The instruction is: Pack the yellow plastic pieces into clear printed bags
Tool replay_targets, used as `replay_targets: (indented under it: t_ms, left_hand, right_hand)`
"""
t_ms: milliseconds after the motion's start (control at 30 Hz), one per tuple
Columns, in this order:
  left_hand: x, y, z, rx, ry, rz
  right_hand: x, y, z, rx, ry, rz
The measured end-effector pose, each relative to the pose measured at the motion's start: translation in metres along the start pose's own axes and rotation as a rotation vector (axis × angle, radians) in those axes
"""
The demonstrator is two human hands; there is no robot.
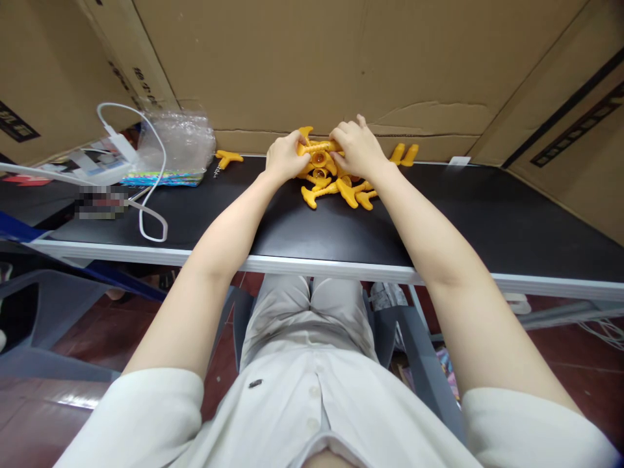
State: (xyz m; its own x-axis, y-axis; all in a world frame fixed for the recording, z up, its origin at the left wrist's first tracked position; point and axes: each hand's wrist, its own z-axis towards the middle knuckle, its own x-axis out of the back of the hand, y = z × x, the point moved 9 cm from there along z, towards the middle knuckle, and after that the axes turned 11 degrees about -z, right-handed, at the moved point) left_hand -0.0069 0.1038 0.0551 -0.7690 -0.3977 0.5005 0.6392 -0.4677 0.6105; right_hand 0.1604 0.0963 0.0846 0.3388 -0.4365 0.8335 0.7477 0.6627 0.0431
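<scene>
Over the pile, a yellow corkscrew (319, 147) with a ridged shaft lies level between my two hands. My left hand (287, 156) pinches its left end, where the T-shaped handle shows above my fingers. Around its right end the fingers of my right hand (357, 148) are closed, hiding that end. Right below them is a heap of yellow T-handled pieces (347, 193), some with round open ends. One yellow corkscrew (229, 158) with its metal spiral bare lies apart to the left. Two short yellow sleeves (403, 155) stand to the right of my right hand.
Clear plastic bags (178, 140) lie on a colourful stack at the left of the black table (326, 234). A white cable (163, 162) loops near them. Cardboard walls (312, 65) close off the back and sides. A small white piece (459, 160) sits at the back right.
</scene>
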Motion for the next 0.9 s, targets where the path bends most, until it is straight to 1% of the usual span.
replay_targets:
  t_ms: [100,200,300,400,467,567,633,733,833,900]
  left_hand:
    - [0.003,-0.007,0.003,0.002,0.009,-0.02]
    - [0.009,-0.018,0.007,0.018,0.045,-0.013]
    - [0.015,-0.03,0.009,0.066,0.089,0.005]
    - [0.022,-0.035,0.01,0.08,0.132,-0.011]
    - [0.026,-0.035,0.01,0.079,0.149,-0.03]
    - [0.03,-0.039,0.011,0.114,0.161,-0.05]
    - [0.033,-0.044,0.012,0.147,0.17,-0.068]
    - [0.034,-0.054,0.014,0.204,0.183,-0.094]
    - [0.035,-0.064,0.015,0.257,0.207,-0.144]
    - [0.035,-0.071,0.014,0.302,0.228,-0.213]
  right_hand:
    - [0.005,0.013,-0.003,-0.056,0.04,0.025]
    - [0.013,0.035,-0.008,-0.164,0.112,0.037]
    - [0.023,0.062,-0.016,-0.34,0.157,0.032]
    - [0.034,0.089,-0.028,-0.529,0.19,0.028]
    - [0.042,0.106,-0.039,-0.636,0.224,0.021]
    - [0.047,0.134,-0.062,-0.791,0.269,-0.018]
    - [0.045,0.152,-0.077,-0.868,0.28,-0.041]
    - [0.037,0.171,-0.095,-0.937,0.264,-0.051]
    - [0.026,0.184,-0.106,-1.0,0.21,-0.022]
    - [0.019,0.189,-0.109,-1.025,0.176,0.002]
